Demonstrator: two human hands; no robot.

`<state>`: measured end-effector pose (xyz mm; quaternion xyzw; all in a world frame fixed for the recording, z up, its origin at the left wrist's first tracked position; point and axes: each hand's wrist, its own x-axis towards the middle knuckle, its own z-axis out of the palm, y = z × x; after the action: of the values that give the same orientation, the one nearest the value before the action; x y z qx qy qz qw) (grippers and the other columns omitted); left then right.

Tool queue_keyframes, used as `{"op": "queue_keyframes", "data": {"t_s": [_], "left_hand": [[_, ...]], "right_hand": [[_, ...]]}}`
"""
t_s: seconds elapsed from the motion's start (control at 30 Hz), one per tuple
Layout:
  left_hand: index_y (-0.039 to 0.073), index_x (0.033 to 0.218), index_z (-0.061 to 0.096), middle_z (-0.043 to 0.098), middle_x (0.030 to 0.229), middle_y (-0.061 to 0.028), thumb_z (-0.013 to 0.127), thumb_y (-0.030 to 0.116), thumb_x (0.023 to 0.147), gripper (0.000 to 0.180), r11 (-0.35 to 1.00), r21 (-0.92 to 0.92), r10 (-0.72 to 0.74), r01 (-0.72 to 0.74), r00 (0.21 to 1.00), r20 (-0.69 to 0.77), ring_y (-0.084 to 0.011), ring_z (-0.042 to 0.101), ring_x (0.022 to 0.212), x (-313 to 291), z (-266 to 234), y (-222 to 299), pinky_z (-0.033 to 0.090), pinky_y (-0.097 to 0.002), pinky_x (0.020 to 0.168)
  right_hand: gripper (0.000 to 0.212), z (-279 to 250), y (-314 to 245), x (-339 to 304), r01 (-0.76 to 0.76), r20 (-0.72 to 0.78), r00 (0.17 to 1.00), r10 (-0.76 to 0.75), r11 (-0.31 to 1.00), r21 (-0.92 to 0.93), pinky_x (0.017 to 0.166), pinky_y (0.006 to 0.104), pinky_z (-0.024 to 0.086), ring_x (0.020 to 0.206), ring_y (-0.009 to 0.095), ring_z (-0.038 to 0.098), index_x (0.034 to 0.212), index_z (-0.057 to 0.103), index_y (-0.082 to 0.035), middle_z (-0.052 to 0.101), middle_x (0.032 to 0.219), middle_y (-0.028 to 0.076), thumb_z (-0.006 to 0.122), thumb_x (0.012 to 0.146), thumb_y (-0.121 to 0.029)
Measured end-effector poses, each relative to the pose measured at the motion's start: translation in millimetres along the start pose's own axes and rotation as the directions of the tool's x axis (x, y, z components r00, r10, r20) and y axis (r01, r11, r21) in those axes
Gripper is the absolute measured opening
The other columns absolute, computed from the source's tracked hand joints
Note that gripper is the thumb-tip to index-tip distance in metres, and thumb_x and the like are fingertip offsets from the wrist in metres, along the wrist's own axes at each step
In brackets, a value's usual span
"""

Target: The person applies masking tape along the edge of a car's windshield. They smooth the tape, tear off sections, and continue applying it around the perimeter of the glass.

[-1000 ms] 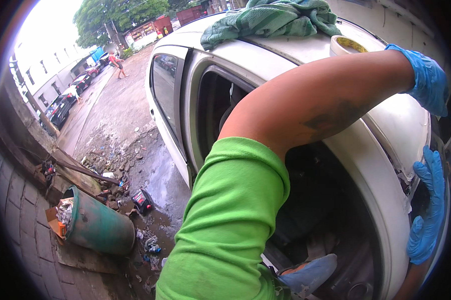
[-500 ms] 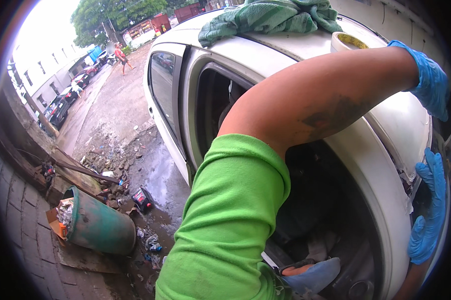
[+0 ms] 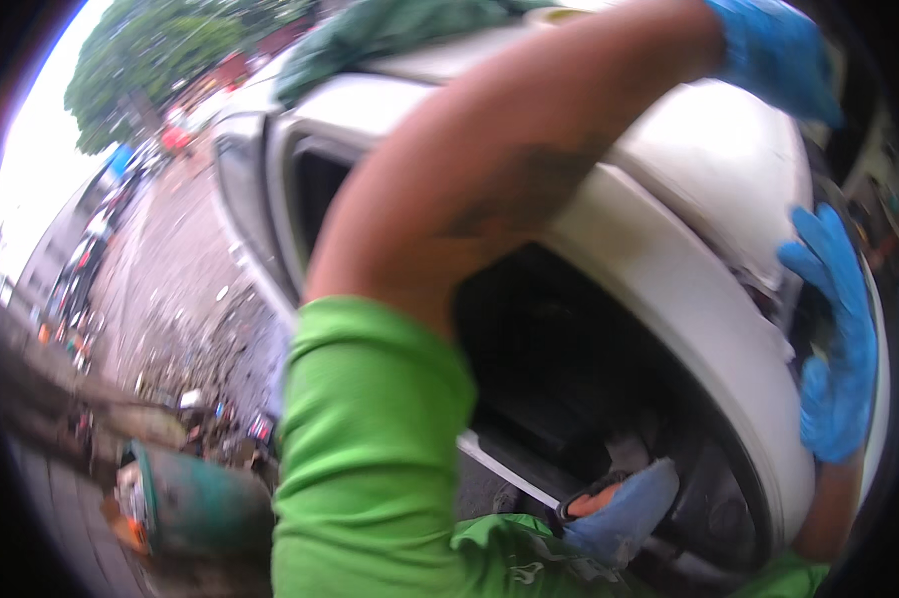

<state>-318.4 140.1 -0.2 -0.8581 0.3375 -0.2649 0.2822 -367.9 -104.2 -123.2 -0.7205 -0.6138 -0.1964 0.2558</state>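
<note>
My left arm, in a green sleeve, reaches across the white car (image 3: pixel 728 149) to the upper right. My left hand (image 3: pixel 773 55), in a blue glove, is bent down above the car's far edge; its fingers are blurred and partly hidden. Lower down on the right is my right hand (image 3: pixel 838 329), also blue-gloved, with its fingers stretched and thumb apart. It lies along a dark gap at the car's edge, holding nothing visible; whether the palm touches is unclear. A green cloth (image 3: pixel 380 45) drapes over the roof, and a roll of tape (image 3: pixel 557 17) shows behind my arm.
The open door frame surrounds the car's dark interior, where a light-blue shape (image 3: pixel 624 513) sits beside some skin and a dark strap. At lower left stands a green bin (image 3: pixel 205 503) with rubbish. Rubble lies on the ground, parked vehicles beyond.
The view has turned and blurred, so the car and both hands now appear further left and higher, while the bin sits lower. My right fingers remain stretched out.
</note>
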Motion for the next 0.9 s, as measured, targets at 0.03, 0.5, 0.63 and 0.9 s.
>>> {"op": "queue_keyframes", "data": {"t_s": [0.03, 0.5, 0.63, 0.9], "left_hand": [[-0.001, 0.102, 0.07, 0.073, 0.087, -0.0155, 0.054, 0.021, 0.103, 0.027, 0.944, 0.297, 0.167, -0.146, 0.985, -0.045, -0.0213, 0.075, 0.081, -0.4, -1.0, 3.0, 0.065, -0.0327, 0.078], [0.004, 0.108, 0.076, 0.076, 0.102, -0.0141, 0.061, 0.037, 0.101, 0.037, 0.741, -0.649, -0.08, 0.169, 0.983, 0.165, -0.0223, 0.071, 0.096, -55.9, -46.9, 20.7, 0.057, -0.0338, 0.094], [0.004, 0.112, 0.075, 0.075, 0.106, -0.014, 0.064, 0.04, 0.098, 0.04, 0.773, -0.614, -0.036, 0.158, 0.978, 0.207, -0.0235, 0.07, 0.099, -54.0, -32.8, 26.1, 0.056, -0.0346, 0.096], [0.006, 0.118, 0.073, 0.073, 0.114, -0.014, 0.068, 0.046, 0.094, 0.047, 0.8, -0.584, -0.002, 0.141, 0.972, 0.233, -0.026, 0.069, 0.106, -48.4, -28.1, 25.3, 0.053, -0.0361, 0.1]], "right_hand": [[0.07, -8.2, -1.1, 0.3, 0.01, 0.049, 0.999, -0.008, 1.0, -0.023, 0.117, 0.0481, 0.038, 0.137, 0.035, 0.054, 0.153, 0.042, 0.0, 0.05, 0.153, 0.022, 0.047, 0.103, -0.047], [0.071, 22.5, 5.6, 20.6, 0.245, -0.229, 0.958, -0.173, 0.91, 0.336, 0.108, 0.0452, 0.05, 0.128, 0.036, 0.062, 0.154, 0.031, 0.011, 0.037, 0.159, 0.031, 0.038, 0.083, 0.006], [0.068, 15.5, 1.1, 18.3, 0.169, -0.145, 0.981, -0.13, 0.938, 0.302, 0.103, 0.0418, 0.052, 0.122, 0.033, 0.064, 0.154, 0.032, 0.01, 0.039, 0.158, 0.031, 0.038, 0.086, 0.004], [0.058, 16.6, 5.9, 22.2, 0.235, -0.31, 0.939, -0.15, 0.936, 0.26, 0.106, 0.0426, 0.049, 0.127, 0.032, 0.061, 0.15, 0.039, 0.01, 0.043, 0.156, 0.029, 0.043, 0.093, -0.001]]}}
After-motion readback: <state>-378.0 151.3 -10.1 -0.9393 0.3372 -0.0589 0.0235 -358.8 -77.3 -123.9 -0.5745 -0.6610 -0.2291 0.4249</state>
